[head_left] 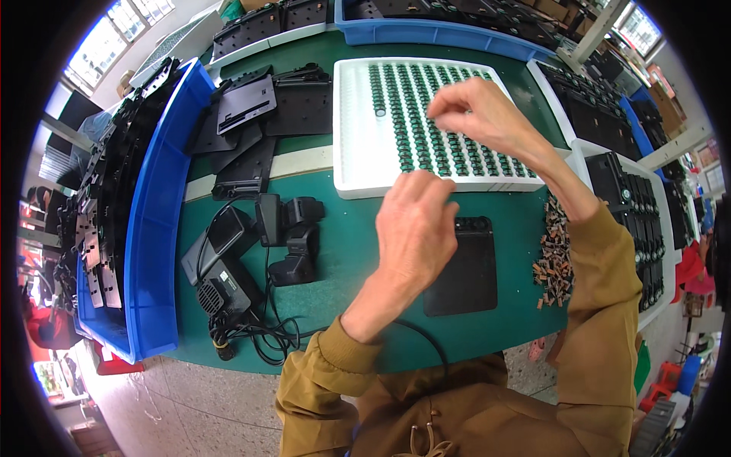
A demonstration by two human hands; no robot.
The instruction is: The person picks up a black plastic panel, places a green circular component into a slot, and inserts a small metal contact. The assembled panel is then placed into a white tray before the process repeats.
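Left hand (pixel 417 228) over near edge of white tray (pixel 354 133), fingers curled in toward thumb; right hand (pixel 487 114) apart from left, farther off, bent over rows of small green-and-black parts (pixel 397 114) set in that tray. Cannot tell for either hand whether clamped on a part: left fingertips partly hidden, right ones too small to make out. Just near of tray on green table (pixel 350 228), flat black unit (pixel 461 274), partly covered by left hand. To right, heap of small orange-brown pieces (pixel 552 263), partly hidden by right sleeve (pixel 605 266). To left, black devices (pixel 228 293) with tangled cable, one length passing under left forearm (pixel 373 308); farther left, blue bin (pixel 152 228) of black panels (pixel 99 221). Far blue container (pixel 449 36) cut off by upper edge. Any lettering on parts or devices too small to read.
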